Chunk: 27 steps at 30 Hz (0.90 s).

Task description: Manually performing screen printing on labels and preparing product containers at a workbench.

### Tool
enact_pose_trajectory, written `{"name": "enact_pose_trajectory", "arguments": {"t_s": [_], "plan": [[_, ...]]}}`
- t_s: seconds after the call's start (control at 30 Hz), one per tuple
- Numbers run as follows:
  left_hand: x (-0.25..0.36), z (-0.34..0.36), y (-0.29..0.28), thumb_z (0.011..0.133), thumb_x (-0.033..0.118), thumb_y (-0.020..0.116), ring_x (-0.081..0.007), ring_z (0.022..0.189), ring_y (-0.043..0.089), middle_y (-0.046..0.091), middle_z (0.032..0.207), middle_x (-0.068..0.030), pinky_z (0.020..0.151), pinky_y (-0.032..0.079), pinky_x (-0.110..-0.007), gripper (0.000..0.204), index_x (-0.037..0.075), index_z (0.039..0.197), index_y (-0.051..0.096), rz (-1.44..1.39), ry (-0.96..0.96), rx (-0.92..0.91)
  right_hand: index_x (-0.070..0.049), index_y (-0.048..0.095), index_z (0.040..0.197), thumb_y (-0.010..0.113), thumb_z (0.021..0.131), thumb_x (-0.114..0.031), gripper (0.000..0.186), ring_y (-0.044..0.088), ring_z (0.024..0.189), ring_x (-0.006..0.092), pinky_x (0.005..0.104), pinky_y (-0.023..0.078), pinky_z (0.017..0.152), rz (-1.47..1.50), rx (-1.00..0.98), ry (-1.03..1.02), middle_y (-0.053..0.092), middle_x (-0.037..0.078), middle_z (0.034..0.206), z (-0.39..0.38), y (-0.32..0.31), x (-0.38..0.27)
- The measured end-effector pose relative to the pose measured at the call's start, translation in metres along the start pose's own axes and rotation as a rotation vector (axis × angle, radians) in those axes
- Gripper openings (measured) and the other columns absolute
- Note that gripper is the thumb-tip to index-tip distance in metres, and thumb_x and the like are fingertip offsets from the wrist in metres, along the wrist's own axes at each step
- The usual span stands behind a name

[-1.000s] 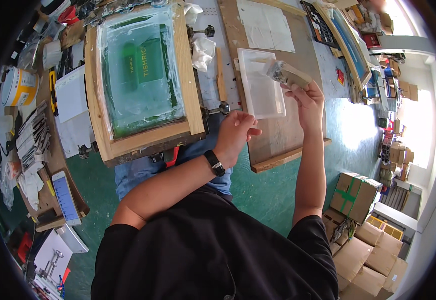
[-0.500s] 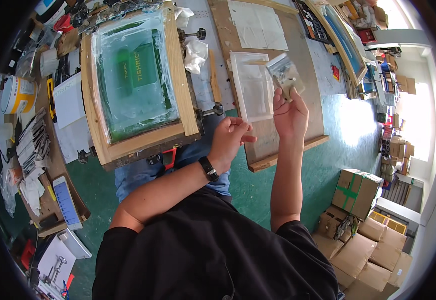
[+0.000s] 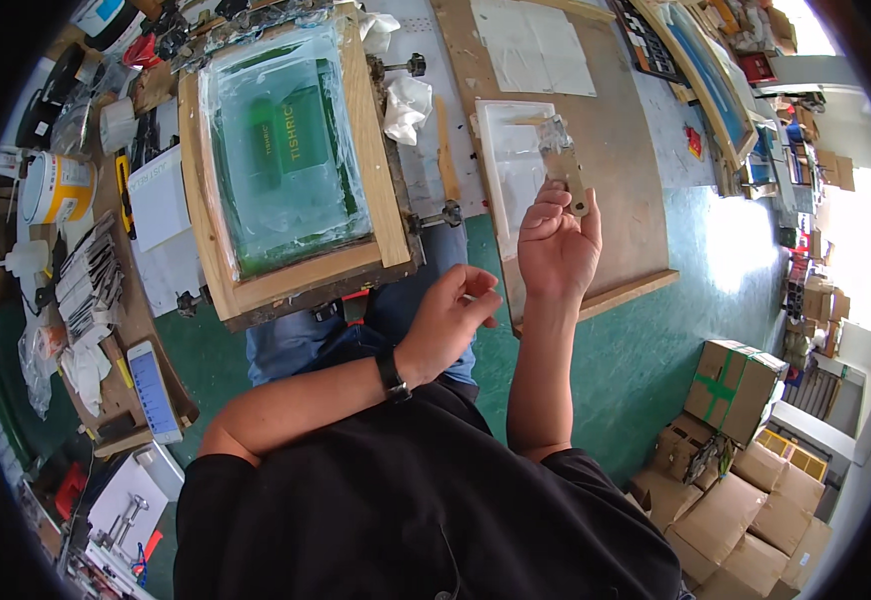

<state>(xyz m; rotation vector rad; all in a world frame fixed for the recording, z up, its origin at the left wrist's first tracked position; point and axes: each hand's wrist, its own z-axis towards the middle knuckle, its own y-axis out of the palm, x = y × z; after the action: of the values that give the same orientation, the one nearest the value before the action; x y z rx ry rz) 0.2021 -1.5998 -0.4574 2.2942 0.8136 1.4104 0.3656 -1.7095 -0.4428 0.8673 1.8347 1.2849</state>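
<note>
My right hand [image 3: 559, 243] grips a flat scraper [image 3: 577, 188]; the end of its handle, with a hole in it, shows above my palm. Its metal blade tilts up over a shallow white plastic tray [image 3: 489, 180] on a brown board. My left hand [image 3: 451, 322] hangs empty in front of my body, fingers loosely bent and thumb a little apart. To its upper left is a wooden-framed printing screen [image 3: 306, 283], its green and pale mesh smeared with whitish ink, held in a clamp stand.
The brown board [image 3: 621, 190] carries white sheets [image 3: 534, 45] at its far end. A wooden stick [image 3: 446, 150] and crumpled tissue [image 3: 409, 110] lie between screen and board. A side bench at left holds a tub [image 3: 59, 188] and a phone [image 3: 155, 390]. Cardboard boxes [image 3: 736, 390] are stacked at right.
My right hand has moved left and turned the scraper, so its blade shows narrower. My left hand has drawn back slightly toward my body. The whole view has shifted a little.
</note>
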Motion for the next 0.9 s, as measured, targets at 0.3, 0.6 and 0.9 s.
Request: {"name": "enact_pose_trajectory", "arguments": {"t_s": [0.3,0.6,0.9], "plan": [[0.073,-0.083,-0.006,0.103,0.007,0.07,-0.0091,0.081,0.056,0.067,0.103,-0.0031,0.074,0.047,-0.023,0.02,0.004,0.122,0.065,0.183,0.109,-0.136,0.01,0.054,0.13,0.055,0.109,-0.018,0.035,0.059,0.084,0.0135,0.026,0.049,0.073,0.301,-0.205,0.121,0.064,0.011,0.11,0.003,-0.02,0.012],[0.114,-0.143,-0.075,0.097,-0.006,0.068,-0.01,0.079,0.054,0.065,0.102,-0.0062,0.073,0.044,-0.023,0.02,-0.001,0.117,0.067,0.296,0.731,0.316,-0.005,0.044,0.157,0.056,0.105,-0.008,0.053,0.064,0.082,0.0206,0.032,0.052,0.063,-0.867,-0.381,-0.204,0.068,0.021,0.12,0.008,0.096,0.041],[0.088,-0.162,-0.16,0.089,0.005,0.077,-0.019,0.1,0.055,0.059,0.122,-0.0114,0.087,0.047,-0.03,0.059,-0.003,0.143,0.056,0.712,0.792,0.824,-0.008,0.065,0.143,0.071,0.096,0.0,0.048,0.063,0.086,0.0163,0.0317,0.053,0.072,-1.97,-0.979,-0.596,0.075,0.009,0.112,0.072,0.194,0.15]]}}
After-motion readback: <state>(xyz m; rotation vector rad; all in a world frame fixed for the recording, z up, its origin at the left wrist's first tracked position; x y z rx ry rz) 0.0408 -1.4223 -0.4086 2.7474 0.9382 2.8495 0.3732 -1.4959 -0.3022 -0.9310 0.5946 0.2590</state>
